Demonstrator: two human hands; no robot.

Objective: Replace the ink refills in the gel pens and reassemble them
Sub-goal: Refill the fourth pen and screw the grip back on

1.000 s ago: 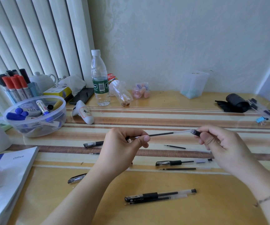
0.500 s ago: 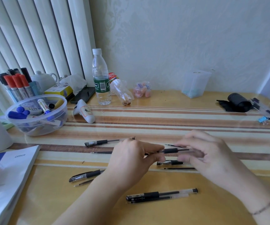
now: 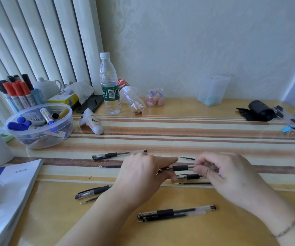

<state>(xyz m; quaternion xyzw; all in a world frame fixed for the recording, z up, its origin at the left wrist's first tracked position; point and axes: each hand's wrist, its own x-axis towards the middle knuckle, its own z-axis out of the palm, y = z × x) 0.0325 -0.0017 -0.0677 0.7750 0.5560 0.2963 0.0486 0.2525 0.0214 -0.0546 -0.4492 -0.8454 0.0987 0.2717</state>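
Just above the desk, my left hand (image 3: 143, 176) pinches the tip end of a gel pen (image 3: 180, 168) with a black grip. My right hand (image 3: 224, 174) holds the clear barrel end of the same pen, fingers curled round it. Under the hands lie another gel pen (image 3: 189, 177) and a loose black refill (image 3: 194, 183). A capped pen (image 3: 118, 154) lies farther back. Close to me lie one more capped pen with a refill beside it (image 3: 175, 212). At the left a pen (image 3: 93, 191) rests partly hidden by my left forearm.
A clear bowl of markers (image 3: 38, 125) and a cup of markers (image 3: 17, 93) stand at the left. Behind are a water bottle (image 3: 109, 84), a lying empty bottle (image 3: 132, 98) and a clear box (image 3: 213, 90). A booklet (image 3: 6, 197) lies at the near left, black items (image 3: 260, 110) at far right.
Both hands have come down from mid-air to just above the desk and closer together. The long refill stretched between them has gone into the barrel, and the pen now looks short between my fingers.
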